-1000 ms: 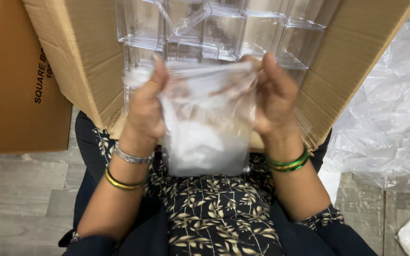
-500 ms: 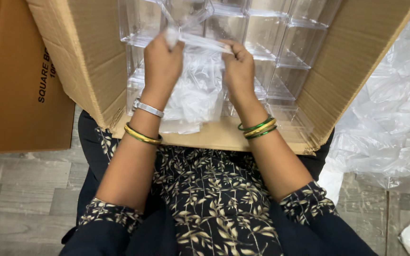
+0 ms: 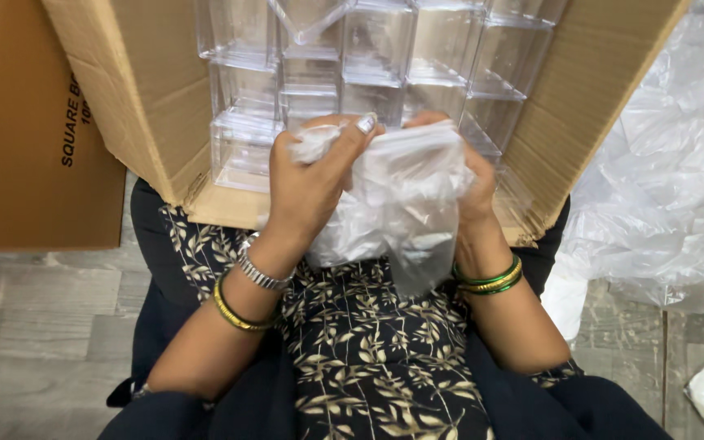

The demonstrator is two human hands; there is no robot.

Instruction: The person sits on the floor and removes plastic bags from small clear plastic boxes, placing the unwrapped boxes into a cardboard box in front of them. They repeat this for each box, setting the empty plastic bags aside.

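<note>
A grey tiled floor lies under an open cardboard box filled with stacked clear plastic containers. Just before the box, above the lap, both hands clutch a crumpled clear plastic bag: left hand closed on its top edge, right hand gripping behind it. Loose plastic sheeting lies to the right.
</note>
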